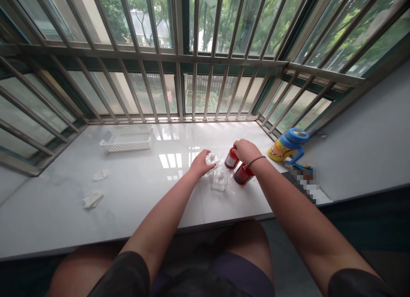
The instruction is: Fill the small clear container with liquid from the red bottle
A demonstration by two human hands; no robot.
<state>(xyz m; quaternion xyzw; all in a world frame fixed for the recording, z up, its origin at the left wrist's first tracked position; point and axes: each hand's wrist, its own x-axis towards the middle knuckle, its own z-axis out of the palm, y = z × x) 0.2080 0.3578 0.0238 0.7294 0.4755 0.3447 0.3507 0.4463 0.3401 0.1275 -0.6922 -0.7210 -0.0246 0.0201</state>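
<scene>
My left hand (201,162) is closed round a crumpled white tissue (212,158) on the white sill (137,190). My right hand (246,151) is closed on the top of a small red bottle (231,159) that stands upright. A second dark red bottle (242,174) stands just below my right wrist, partly hidden by it. A clear glass container (219,180) sits between my two hands, close to the tissue.
A white plastic basket (127,138) stands at the back left of the sill. Two crumpled tissues (93,198) lie at the left. A blue-lidded yellow cup (287,146) stands at the right by the window bars (205,92). The sill's front edge runs above my knees.
</scene>
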